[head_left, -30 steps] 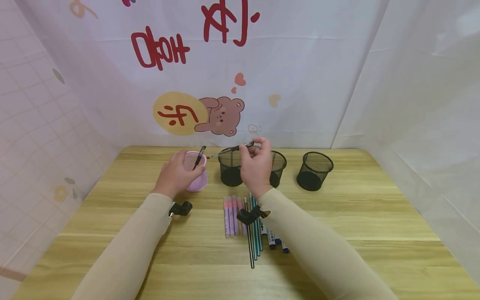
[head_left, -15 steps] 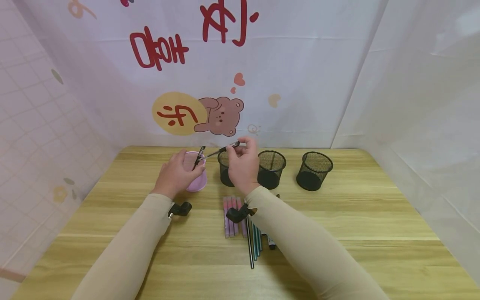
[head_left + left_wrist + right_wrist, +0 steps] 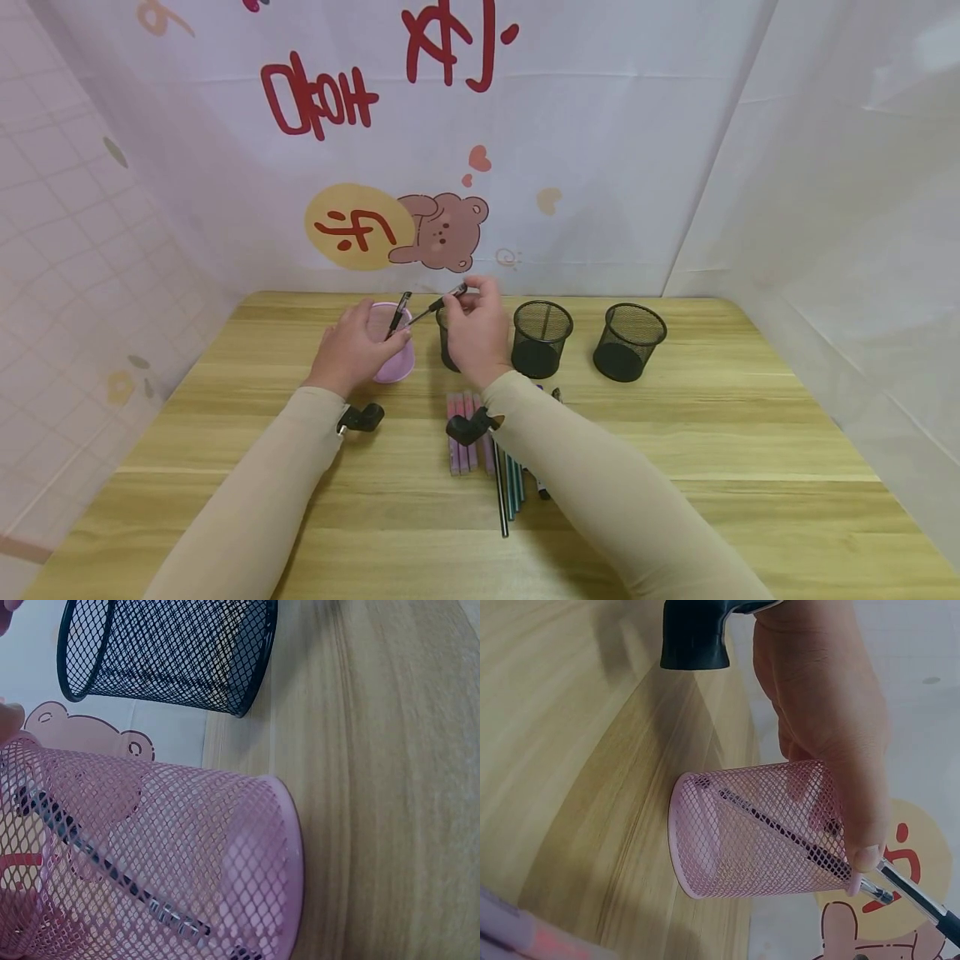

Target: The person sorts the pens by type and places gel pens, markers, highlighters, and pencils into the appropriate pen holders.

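Observation:
My left hand (image 3: 352, 348) holds a pink mesh pen cup (image 3: 395, 367) at its rim, with the thumb across the near side. The cup stands upright on the wooden table. A black pen (image 3: 397, 317) leans inside it, its top above the rim; the mesh shows it slanting in the left wrist view. My right hand (image 3: 480, 329) pinches a second black pen (image 3: 441, 303) near its upper end. This pen tilts down to the left, its clear end (image 3: 907, 883) right at the cup's rim beside my left thumb in the right wrist view.
Black mesh cups (image 3: 542, 337) (image 3: 630, 342) stand along the back; another black cup (image 3: 169, 656) is partly behind my right hand. Pink-and-purple sticks (image 3: 461, 454), dark pencils (image 3: 502, 500) and markers (image 3: 543, 490) lie in front, partly under my right forearm.
My right hand has moved left with its pen, bringing the lower end from beside the pink cup to over its rim. My left hand has stayed on the cup.

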Available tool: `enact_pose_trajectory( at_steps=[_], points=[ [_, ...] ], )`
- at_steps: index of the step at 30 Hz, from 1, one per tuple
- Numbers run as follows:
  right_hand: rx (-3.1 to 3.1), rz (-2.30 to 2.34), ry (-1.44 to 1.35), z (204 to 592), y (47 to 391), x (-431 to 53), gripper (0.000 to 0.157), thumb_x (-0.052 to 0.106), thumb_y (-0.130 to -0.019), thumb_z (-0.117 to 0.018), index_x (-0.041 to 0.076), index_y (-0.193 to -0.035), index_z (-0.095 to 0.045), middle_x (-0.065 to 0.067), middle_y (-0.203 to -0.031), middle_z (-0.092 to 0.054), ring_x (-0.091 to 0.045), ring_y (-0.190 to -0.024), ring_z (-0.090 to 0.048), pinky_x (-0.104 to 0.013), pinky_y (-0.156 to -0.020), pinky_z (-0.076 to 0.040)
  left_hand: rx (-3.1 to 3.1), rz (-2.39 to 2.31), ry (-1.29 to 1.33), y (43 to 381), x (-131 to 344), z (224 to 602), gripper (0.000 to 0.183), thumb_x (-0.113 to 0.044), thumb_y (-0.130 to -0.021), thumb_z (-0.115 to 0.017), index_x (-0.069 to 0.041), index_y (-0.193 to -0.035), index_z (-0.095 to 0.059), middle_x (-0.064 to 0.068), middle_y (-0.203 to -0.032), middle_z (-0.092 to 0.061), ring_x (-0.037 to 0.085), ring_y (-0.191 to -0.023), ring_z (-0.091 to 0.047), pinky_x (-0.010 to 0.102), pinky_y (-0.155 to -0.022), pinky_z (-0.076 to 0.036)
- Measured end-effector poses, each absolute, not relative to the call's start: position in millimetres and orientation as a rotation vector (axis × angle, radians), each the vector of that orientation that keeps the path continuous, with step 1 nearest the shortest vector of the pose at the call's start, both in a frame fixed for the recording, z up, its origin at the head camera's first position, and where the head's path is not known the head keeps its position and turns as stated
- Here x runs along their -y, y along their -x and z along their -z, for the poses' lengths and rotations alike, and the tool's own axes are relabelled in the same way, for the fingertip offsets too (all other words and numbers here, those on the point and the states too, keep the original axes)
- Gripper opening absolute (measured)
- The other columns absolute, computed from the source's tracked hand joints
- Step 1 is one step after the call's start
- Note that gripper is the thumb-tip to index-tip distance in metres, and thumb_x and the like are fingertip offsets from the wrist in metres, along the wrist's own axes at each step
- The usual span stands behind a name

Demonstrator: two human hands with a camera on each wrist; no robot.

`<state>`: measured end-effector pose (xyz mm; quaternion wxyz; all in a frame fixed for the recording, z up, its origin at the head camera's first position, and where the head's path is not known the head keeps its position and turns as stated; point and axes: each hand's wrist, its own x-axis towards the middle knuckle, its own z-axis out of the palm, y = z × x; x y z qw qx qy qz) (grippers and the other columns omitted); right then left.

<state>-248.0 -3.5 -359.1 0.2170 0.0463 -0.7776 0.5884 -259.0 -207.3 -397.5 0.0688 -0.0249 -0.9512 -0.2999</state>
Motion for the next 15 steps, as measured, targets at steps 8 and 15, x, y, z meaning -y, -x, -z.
enact_pose_trajectory(
  at_steps=[8, 15],
  points=[
    [2.134, -1.556, -0.166, 360.2, 249.4, 10.1, 0.029, 0.011, -0.1, -0.071, 0.006, -0.127, -0.061, -0.013, -0.101, -0.08, -0.025, -0.089, -0.074, -0.037, -0.077, -0.06, 2.872, 0.914, 0.07, 258.6, 206.9, 396.5, 0.099, -0.067, -0.093, -0.063, -0.003, -0.162, -0.033, 0.026, -0.164, -0.039, 0.047, -0.152, -0.037, 0.074, -0.124, -0.017],
    [2.158, -1.502, -0.208, 362.0, 249.7, 11.9, 0.021, 0.013, -0.101, -0.071, 0.007, -0.121, -0.068, -0.011, -0.104, -0.08, -0.024, -0.089, -0.075, -0.036, -0.075, -0.061, 2.865, 0.901, 0.072, 257.9, 206.8, 396.0, 0.098, -0.065, -0.093, -0.064, -0.002, -0.162, -0.034, 0.027, -0.163, -0.041, 0.047, -0.152, -0.038, 0.073, -0.124, -0.019]
  ],
)
